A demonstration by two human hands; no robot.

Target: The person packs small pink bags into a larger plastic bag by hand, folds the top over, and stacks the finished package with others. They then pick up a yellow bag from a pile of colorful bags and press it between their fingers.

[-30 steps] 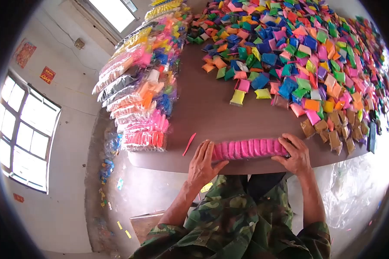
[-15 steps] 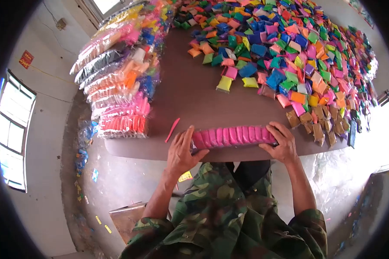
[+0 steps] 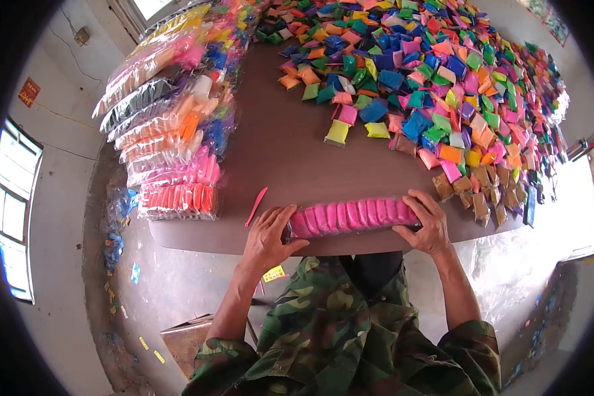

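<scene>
A long clear bag of pink packets (image 3: 356, 216), packed side by side in a row, lies at the front edge of the brown table (image 3: 270, 132). My left hand (image 3: 269, 232) grips its left end, thumb at the near side and fingers over the far side. At the right end, my right hand (image 3: 427, 223) holds the bag the same way. Just left of my left hand lies a pink plastic knife-like tool (image 3: 257, 206), touched by neither hand.
Clear bags of coloured packets (image 3: 178, 198) are stacked along the table's left side. A large heap of loose coloured packets (image 3: 435, 79) covers the back and right, with brown packets (image 3: 482, 198) nearest me. A wooden stool (image 3: 186, 340) stands below at left.
The view has shifted slightly, so the table and stacks appear a little further left. Both hands keep their hold on the bag's ends, and the bag stays at the table edge.
</scene>
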